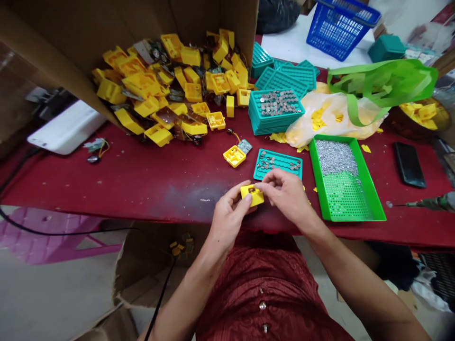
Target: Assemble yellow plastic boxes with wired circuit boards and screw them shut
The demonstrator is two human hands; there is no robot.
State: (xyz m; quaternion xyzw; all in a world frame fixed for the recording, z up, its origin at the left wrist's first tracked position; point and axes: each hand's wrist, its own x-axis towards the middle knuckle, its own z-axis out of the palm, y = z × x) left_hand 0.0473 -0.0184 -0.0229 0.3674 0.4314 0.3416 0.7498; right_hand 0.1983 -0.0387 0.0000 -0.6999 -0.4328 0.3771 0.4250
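My left hand (229, 210) is closed round a small yellow plastic case (253, 196), with the thumb on its near side. A brownish opening shows in the top of the case. The fingers of my right hand (284, 192) are pinched together at the right edge of the case; what they hold, if anything, is hidden. Just beyond the hands lies a teal ribbed tray (279, 164) with several small round silver button cells on it. An opened yellow case (234, 156) with a green circuit board (245, 146) and a wired black part is beside that tray.
A heap of yellow cases (142, 80) spills from a cardboard box at the back left. Stacked teal trays (273, 121) stand behind. A green tray (377, 208) of small metal pieces, a phone (408, 164) and a power screwdriver (441, 202) are on the right.
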